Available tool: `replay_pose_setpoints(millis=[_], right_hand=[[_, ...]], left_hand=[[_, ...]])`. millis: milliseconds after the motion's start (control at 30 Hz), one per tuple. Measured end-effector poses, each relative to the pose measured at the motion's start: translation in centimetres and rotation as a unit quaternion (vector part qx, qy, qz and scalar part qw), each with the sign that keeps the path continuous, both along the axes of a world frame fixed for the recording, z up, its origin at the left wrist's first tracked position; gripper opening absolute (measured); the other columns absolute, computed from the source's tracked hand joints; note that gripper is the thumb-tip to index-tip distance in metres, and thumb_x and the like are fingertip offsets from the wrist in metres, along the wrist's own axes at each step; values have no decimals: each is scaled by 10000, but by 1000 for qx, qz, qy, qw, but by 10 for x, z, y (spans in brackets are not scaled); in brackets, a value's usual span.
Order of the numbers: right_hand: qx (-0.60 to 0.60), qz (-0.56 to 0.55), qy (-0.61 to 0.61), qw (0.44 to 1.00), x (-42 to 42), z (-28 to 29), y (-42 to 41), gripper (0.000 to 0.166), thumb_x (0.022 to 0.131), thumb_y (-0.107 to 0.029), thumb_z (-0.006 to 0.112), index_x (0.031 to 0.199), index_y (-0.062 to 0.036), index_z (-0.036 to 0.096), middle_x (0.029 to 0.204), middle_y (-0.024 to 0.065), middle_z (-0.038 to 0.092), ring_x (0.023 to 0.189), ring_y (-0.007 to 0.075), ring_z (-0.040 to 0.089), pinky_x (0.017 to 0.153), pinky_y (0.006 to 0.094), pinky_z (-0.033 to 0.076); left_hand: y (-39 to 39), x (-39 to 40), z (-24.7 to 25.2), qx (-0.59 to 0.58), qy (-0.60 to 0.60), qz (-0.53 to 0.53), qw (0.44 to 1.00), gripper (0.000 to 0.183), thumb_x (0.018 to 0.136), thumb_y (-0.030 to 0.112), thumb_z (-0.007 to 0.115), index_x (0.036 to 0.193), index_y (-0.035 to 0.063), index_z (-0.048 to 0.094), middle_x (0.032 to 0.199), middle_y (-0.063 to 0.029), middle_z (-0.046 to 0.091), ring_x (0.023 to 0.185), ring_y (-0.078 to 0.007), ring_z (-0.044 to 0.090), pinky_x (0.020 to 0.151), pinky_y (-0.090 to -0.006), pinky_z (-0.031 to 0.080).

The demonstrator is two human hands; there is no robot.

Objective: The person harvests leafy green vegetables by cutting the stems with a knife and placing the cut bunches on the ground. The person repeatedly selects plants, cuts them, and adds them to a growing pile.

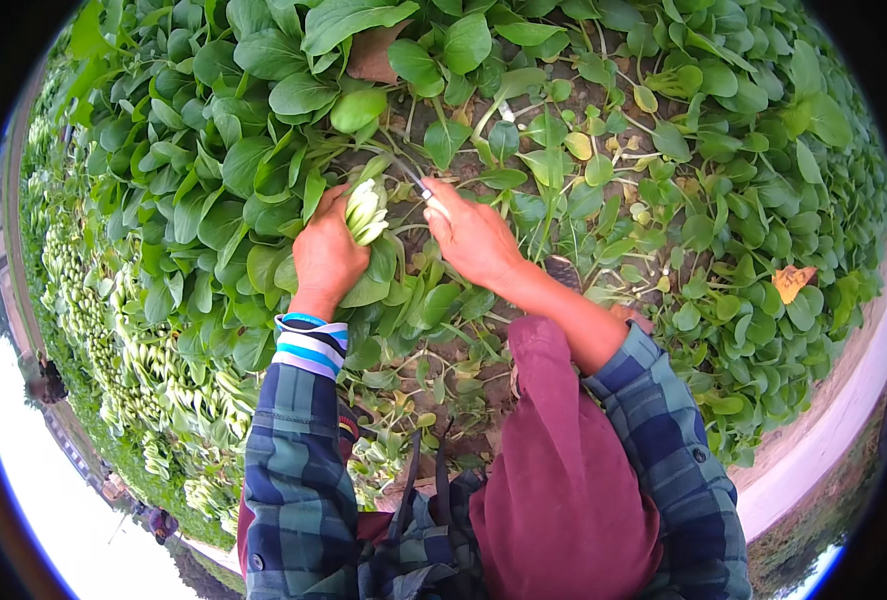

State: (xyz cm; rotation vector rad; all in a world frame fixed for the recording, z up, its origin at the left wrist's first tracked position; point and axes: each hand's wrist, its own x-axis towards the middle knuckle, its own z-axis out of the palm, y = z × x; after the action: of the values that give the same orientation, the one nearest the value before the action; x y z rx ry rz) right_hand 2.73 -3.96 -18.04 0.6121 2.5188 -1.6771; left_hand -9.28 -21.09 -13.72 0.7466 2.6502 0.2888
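Note:
My left hand (331, 247) is closed around a bunch of cut leafy greens, with their pale stem ends (367, 212) gathered beside my thumb. My right hand (473, 232) grips a sickle (407, 169) by its handle, most of which my fingers hide. The thin curved blade reaches up and left from my fist, just above the bunch, and its tip is lost among the stems. Standing leafy greens (244, 161) rise close beyond my left hand. Low, sparse plants (556, 154) grow out of bare soil ahead of my right hand.
Rows of harvested bunches (180, 394) lie on the left with pale stems showing. Dense greens (811, 202) stand on the right, with a dry brown leaf (794, 283) on top. My shoe (562, 271) is between the plants. A pale strip (818, 442) borders the bed; a person (160, 523) is far off.

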Motion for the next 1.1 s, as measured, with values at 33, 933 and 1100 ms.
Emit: replay_pose_setpoints(millis=[33,933,1100], right_hand=[[7,-3,13,1000,1,-5,-2,421,995,-262,510,1385,-103,503,908,244,703,800,458,670,739,531,535],[-39,24,-120,992,-23,-17,15,445,977,-281,516,1380,-97,554,1024,253,698,945,454,663,879,518,520],[-44,28,-119,992,-28,-20,13,457,969,-293,524,1381,-97,561,1067,248,696,981,444,663,900,507,516]], left_hand=[[2,0,-1,1,-2,0,1000,484,759,97,720,1237,94,639,1333,-44,609,1049,-331,662,888,-426,535],[-7,-2,-2,41,-11,-19,999,512,760,145,748,1256,103,625,1273,-72,642,1023,-349,668,868,-435,540],[-4,-3,-1,39,5,-16,999,509,757,126,744,1252,102,633,1287,-105,635,1024,-352,671,870,-429,541]])
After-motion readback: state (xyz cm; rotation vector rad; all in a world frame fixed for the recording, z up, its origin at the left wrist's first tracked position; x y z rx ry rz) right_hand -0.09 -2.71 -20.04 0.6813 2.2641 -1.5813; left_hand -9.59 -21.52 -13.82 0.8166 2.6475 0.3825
